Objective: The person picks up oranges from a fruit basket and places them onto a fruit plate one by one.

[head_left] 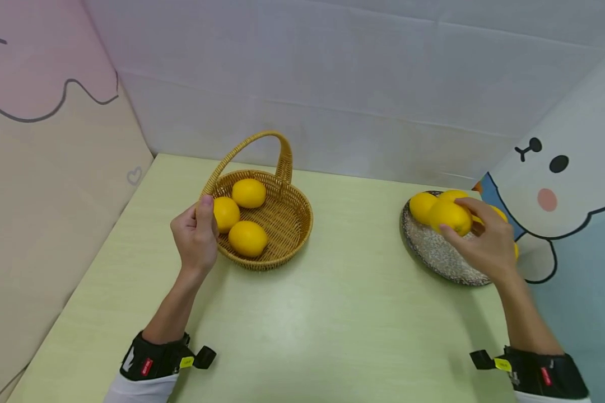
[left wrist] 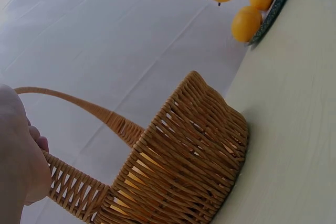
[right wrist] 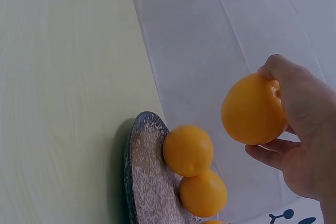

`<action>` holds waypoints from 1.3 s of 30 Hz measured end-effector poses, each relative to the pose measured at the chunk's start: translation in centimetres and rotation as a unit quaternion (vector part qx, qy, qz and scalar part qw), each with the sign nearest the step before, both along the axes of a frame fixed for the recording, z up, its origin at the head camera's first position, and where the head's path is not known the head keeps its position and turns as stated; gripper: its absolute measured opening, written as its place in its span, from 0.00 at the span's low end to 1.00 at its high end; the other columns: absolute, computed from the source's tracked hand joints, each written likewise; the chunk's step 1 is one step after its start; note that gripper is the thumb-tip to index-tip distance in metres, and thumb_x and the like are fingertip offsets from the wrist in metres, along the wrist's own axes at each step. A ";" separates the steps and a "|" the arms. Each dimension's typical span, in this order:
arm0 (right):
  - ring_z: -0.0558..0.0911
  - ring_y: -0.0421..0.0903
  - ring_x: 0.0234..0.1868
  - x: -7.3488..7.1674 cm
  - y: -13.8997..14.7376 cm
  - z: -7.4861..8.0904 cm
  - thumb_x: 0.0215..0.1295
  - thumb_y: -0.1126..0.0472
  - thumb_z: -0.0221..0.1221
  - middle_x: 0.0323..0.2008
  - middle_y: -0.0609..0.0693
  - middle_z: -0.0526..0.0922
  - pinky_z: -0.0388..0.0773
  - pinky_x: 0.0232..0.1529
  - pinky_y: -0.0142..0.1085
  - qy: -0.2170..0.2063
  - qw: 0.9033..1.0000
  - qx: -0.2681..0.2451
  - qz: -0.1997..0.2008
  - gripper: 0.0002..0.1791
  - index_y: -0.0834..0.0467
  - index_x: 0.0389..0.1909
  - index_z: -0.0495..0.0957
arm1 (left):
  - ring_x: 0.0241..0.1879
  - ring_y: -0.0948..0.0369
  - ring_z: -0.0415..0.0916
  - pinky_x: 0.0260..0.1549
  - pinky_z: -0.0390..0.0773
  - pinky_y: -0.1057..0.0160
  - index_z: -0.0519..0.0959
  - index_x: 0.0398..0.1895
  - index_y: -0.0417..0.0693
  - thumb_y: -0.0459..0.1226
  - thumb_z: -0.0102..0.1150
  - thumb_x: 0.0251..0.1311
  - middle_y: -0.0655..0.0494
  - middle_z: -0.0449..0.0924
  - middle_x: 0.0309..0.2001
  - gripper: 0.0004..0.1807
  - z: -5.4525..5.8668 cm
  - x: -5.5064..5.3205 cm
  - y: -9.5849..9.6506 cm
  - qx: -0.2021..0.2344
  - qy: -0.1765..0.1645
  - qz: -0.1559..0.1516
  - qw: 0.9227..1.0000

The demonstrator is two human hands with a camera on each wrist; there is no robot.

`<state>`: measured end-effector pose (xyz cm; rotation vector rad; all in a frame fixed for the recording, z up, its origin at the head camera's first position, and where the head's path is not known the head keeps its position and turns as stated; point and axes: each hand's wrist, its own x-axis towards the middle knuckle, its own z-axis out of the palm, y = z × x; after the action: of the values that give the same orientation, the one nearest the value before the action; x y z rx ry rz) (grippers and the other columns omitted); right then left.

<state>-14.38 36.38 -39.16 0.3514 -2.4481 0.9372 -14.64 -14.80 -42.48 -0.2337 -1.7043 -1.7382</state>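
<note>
My left hand point(head_left: 195, 234) grips the handle point(head_left: 239, 150) of a round wicker basket point(head_left: 287, 224), which stands on the table at the left. Three lemons point(head_left: 249, 239) lie in the basket, toward its left side. At the right, my right hand point(head_left: 486, 240) pinches a lemon point(right wrist: 254, 109) between thumb and fingers. That lemon is held up above a speckled grey-brown plate point(head_left: 441, 257), apart from its surface. Several more lemons point(right wrist: 188, 150) rest on the plate near its back edge, some partly hidden behind my right hand in the head view.
The pale table point(head_left: 353, 291) stretches between basket and plate. A light-coloured cloth wall point(head_left: 333, 89) rises along its back edge. Printed panels with cartoon drawings stand at the left point(head_left: 50, 168) and right point(head_left: 585, 184), the right one close beside the plate.
</note>
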 end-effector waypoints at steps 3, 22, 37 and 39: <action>0.75 0.28 0.49 -0.1 1.2 -0.6 0.45 0.75 0.76 0.54 0.63 0.81 0.71 0.45 0.09 -0.003 1.000 0.008 -0.015 0.35 0.69 0.59 0.79 | 0.06 0.68 0.53 0.03 0.49 0.71 0.59 0.09 0.36 0.37 0.51 0.76 0.65 0.56 0.08 0.33 0.0 0.0 0.0 -0.001 0.000 0.002 1.000; 0.73 0.32 0.49 1.1 3.5 0.1 0.48 0.69 0.76 0.55 0.62 0.81 0.66 0.46 0.08 -0.002 0.997 0.042 -0.063 0.34 0.66 0.60 0.80 | 0.06 0.68 0.52 0.03 0.48 0.70 0.59 0.09 0.36 0.36 0.51 0.76 0.65 0.56 0.08 0.32 0.0 0.0 -0.1 0.005 0.001 0.000 1.000; 0.70 0.68 0.58 -0.2 4.8 -1.7 0.54 0.60 0.73 0.64 0.67 0.71 0.69 0.51 0.66 -0.078 0.984 0.138 -0.081 0.35 0.69 0.62 0.75 | 0.06 0.68 0.52 0.03 0.49 0.71 0.59 0.09 0.36 0.37 0.51 0.76 0.65 0.56 0.08 0.32 0.1 0.1 0.0 -0.002 0.003 0.002 1.000; 0.69 0.69 0.59 -0.3 4.9 -2.0 0.54 0.60 0.72 0.65 0.67 0.70 0.68 0.52 0.67 -0.088 0.983 0.142 -0.082 0.35 0.68 0.62 0.74 | 0.06 0.68 0.52 0.03 0.49 0.71 0.59 0.09 0.36 0.37 0.51 0.76 0.65 0.56 0.08 0.32 0.1 0.1 0.0 -0.003 0.002 0.003 1.000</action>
<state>-14.67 41.23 -41.14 0.1647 -2.7315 0.5707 -14.54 -14.81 -42.34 -0.2339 -1.7060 -1.7289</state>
